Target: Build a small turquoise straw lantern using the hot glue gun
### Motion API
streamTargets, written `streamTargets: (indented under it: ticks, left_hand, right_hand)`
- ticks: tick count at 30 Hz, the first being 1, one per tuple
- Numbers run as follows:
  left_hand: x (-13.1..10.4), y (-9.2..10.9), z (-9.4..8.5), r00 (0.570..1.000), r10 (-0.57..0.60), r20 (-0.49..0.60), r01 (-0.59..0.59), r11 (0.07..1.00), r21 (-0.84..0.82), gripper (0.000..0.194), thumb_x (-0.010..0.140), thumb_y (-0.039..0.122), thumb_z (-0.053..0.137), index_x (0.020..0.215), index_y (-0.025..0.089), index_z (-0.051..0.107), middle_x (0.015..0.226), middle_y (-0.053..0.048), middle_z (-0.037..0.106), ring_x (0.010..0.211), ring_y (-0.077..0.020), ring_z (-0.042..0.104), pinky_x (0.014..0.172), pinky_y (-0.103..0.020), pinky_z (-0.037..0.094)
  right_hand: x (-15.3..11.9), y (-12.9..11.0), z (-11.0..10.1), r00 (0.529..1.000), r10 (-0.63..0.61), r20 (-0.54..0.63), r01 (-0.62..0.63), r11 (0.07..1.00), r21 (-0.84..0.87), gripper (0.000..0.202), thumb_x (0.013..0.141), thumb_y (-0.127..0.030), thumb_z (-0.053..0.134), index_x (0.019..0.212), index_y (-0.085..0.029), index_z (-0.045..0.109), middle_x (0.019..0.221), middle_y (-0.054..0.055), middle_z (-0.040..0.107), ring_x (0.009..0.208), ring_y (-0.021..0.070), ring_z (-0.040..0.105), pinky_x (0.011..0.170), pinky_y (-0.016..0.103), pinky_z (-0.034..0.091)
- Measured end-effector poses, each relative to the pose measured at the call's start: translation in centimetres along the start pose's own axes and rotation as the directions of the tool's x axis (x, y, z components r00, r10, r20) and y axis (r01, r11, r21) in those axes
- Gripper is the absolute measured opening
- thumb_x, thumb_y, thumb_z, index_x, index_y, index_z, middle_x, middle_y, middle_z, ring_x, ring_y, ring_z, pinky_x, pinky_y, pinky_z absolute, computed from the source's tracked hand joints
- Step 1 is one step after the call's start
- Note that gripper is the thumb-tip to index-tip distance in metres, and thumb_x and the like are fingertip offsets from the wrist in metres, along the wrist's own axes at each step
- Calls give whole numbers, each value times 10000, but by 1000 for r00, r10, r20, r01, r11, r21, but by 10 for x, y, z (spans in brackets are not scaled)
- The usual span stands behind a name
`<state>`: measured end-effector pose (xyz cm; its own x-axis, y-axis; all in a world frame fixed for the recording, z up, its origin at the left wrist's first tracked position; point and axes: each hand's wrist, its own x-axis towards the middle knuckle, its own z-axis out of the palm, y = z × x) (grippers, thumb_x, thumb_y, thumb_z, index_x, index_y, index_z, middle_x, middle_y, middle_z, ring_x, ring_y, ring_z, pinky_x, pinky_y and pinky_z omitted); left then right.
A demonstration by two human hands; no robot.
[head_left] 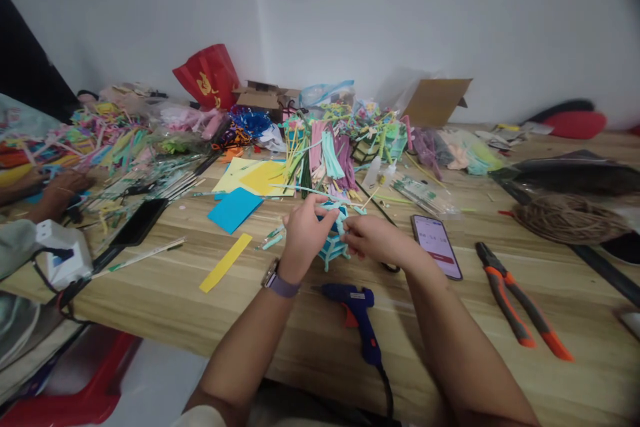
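Near the middle of the table stands a small blue lantern-like craft point(332, 248) with pale teal fuzzy edging. My left hand point(306, 232) is closed on its upper left side, thumb across the top. At its right side my right hand point(375, 239) has its fingers pinched together at the teal edging; the fingertips are partly hidden. A thin pale strip sticks out over the top of the craft. Just below my hands lies a blue glue gun point(356, 313) with a red trigger, its nozzle pointing left.
A phone point(438, 247) and orange-handled pliers point(520, 303) lie to the right, near a twine coil point(570, 223). Blue paper point(235, 209) and a yellow strip point(226, 263) are on the left. Craft stems point(330, 153) pile behind. Another person's hand point(63, 190) works far left.
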<state>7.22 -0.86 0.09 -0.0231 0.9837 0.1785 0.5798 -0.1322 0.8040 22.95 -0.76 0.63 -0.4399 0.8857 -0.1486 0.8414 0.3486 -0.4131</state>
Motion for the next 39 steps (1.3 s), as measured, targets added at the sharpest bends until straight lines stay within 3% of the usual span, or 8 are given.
streamTargets:
  ticks: [8,15,19,22,24,28,33,39]
  left_hand:
    - [12,-17,22,991,-102,89,129,907,-401,319,734,255,679,1024,128,640,749,-33,698,636,-123,602,603,-226,433]
    - [13,-19,22,997,-51,53,67,933,-352,283,746,248,672,1006,138,672,753,-29,708,692,-133,632,654,-231,465]
    - [12,-15,18,995,-52,84,79,926,-370,272,752,229,662,1006,130,670,768,-35,710,670,-134,632,607,-222,461]
    - [12,-14,17,992,-74,103,108,916,-385,256,759,221,654,998,131,671,745,-27,703,640,-127,623,611,-225,463]
    - [13,-15,19,994,-67,90,96,920,-381,248,756,226,664,988,139,676,745,-25,703,661,-131,628,658,-236,470]
    - [14,-17,22,997,-25,66,48,932,-359,247,767,231,660,1001,153,671,737,-21,696,698,-140,629,738,-267,466]
    - [8,-15,20,996,86,-8,-85,966,-244,227,821,209,590,1039,203,653,796,-11,685,805,-157,623,788,-278,444]
    - [2,-12,19,969,243,33,-242,970,-27,134,869,211,536,914,230,661,988,-7,710,979,-200,601,898,-345,380]
  right_hand:
    - [-1,-5,-1,999,30,-12,-30,998,-46,217,876,-249,486,697,-176,583,705,65,709,605,148,628,599,238,398]
    - [-7,-6,1,998,51,-25,-49,994,97,175,882,-262,487,810,-165,612,645,39,694,581,151,620,573,240,386]
    - [-34,-8,-3,967,130,-221,-104,986,127,285,900,-318,487,1116,-166,596,705,24,695,612,161,623,579,245,377]
    - [-63,-16,1,929,273,-251,-285,958,-13,255,922,-361,455,928,-185,640,758,65,705,674,190,636,567,262,343]
    - [-79,-23,14,923,351,-158,-369,924,-102,301,928,-390,449,803,-194,641,765,84,710,710,217,651,567,275,326]
    - [-94,-34,59,879,477,10,-471,871,-140,211,894,-359,526,853,-194,651,853,117,740,818,275,690,574,285,318]
    - [-100,-34,105,815,575,-71,-576,818,7,239,838,-285,596,1036,-167,534,931,124,728,849,273,694,587,276,349]
    - [-111,-30,123,784,612,-99,-601,790,122,243,842,-277,570,1041,-157,495,972,139,704,857,273,683,645,295,393]
